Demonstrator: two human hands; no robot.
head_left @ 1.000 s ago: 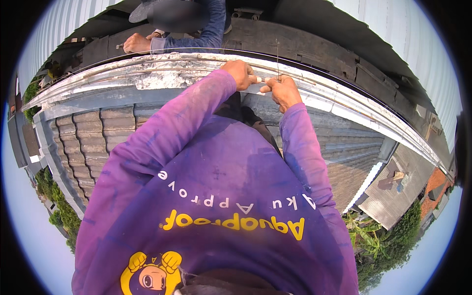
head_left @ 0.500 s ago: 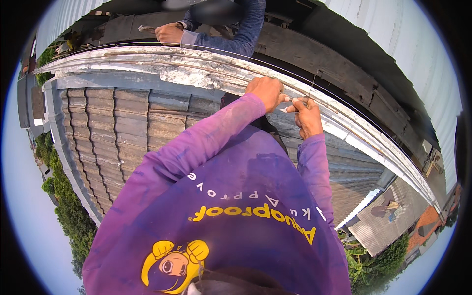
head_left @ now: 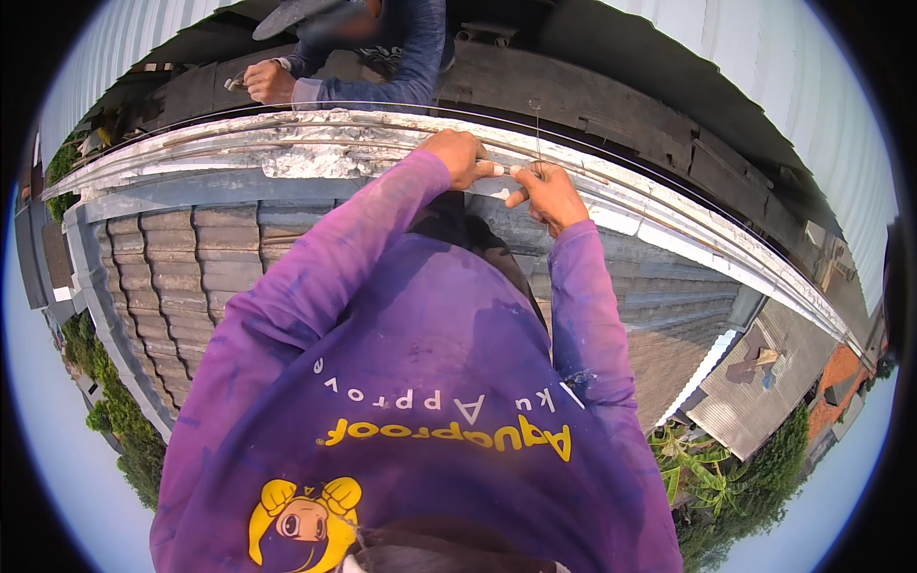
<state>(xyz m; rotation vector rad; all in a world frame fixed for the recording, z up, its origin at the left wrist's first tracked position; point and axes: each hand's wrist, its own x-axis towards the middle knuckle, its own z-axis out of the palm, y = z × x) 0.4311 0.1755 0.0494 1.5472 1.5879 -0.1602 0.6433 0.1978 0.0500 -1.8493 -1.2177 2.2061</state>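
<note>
Both my hands are at the top of a narrow whitish wall [head_left: 669,225], where several thin steel rods [head_left: 611,191] run lengthwise. My left hand [head_left: 457,159] is closed around one rod, its thumb pointing right. Close beside it, my right hand [head_left: 554,197] pinches a thin wire [head_left: 538,129] against the rods. One end of this wire stands up above the fingers, bent at the tip. The fingertips of both hands nearly meet, and the exact grip between them is partly hidden.
Across the wall, a co-worker in a blue sleeve [head_left: 382,88] holds a small tool [head_left: 235,83]. A taut string [head_left: 382,102] runs along the wall. Roof tiles [head_left: 181,277] slope below on my side; corrugated metal sheets [head_left: 764,86] rise beyond. Trees [head_left: 115,411] are far below.
The view has shifted, so wall and co-worker sit further left. My right hand has turned, showing more of its back. The co-worker's head has come further into view.
</note>
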